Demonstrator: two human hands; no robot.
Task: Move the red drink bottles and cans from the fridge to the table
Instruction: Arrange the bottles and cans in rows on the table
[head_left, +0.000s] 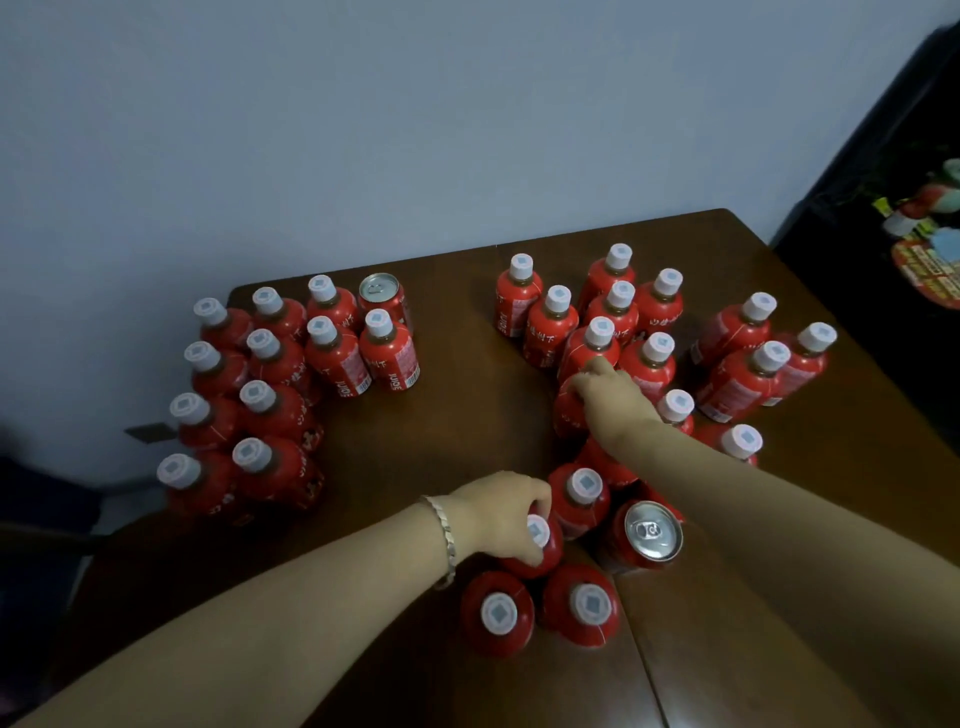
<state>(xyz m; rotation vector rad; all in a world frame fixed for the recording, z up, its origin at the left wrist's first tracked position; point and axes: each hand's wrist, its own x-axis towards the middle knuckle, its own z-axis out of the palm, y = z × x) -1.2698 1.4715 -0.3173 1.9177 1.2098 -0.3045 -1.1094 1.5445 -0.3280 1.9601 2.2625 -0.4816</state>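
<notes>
Many red drink bottles with white caps stand upright on a dark wooden table (452, 415). One cluster (270, 395) fills the left side, another (623, 322) the right. My left hand (498, 514), with a bracelet on its wrist, grips the top of a red bottle (540, 551) near the table's front. My right hand (608, 395) reaches further in and closes over the top of another red bottle (569, 410), hiding its cap. A red can (647, 535) stands just right of my left hand, and a second can (382, 296) stands at the back of the left cluster.
A pale wall rises behind the table. At the right edge stands a dark surface (883, 312) carrying colourful stickers (930, 260). Two bottles (540, 608) stand closest to me. A bare strip of table runs between the two clusters.
</notes>
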